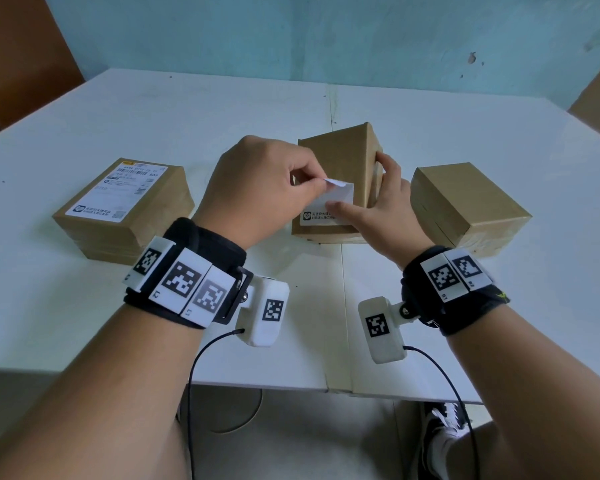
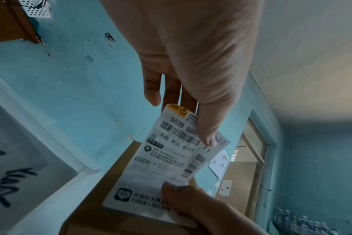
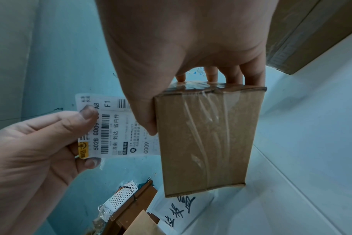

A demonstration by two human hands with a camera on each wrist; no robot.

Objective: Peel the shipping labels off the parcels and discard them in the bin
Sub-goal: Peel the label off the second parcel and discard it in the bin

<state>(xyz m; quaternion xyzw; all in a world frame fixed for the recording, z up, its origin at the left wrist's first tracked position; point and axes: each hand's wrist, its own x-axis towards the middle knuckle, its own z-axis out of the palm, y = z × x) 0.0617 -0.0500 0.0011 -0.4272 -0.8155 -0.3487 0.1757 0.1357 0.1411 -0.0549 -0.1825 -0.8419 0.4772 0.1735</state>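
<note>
A brown cardboard parcel point(image 1: 340, 157) is tilted up on its near edge at the middle of the white table point(image 1: 84, 306). My right hand point(image 1: 385, 202) grips it, thumb pressing the front face and fingers wrapped round the right side point(image 3: 209, 135). My left hand point(image 1: 271, 188) pinches the top of the white shipping label point(image 1: 333, 199) between thumb and fingers; the upper part point(image 2: 177, 143) is peeled away and bent toward me, the lower part point(image 2: 139, 198) still sticks to the box. The label point(image 3: 110, 127) shows barcodes and a yellow corner.
A second parcel point(image 1: 125, 209) with its label still on lies flat at the left. A third parcel point(image 1: 468, 206) with no label in sight lies at the right. A blue wall stands behind the table. No bin shows in any view.
</note>
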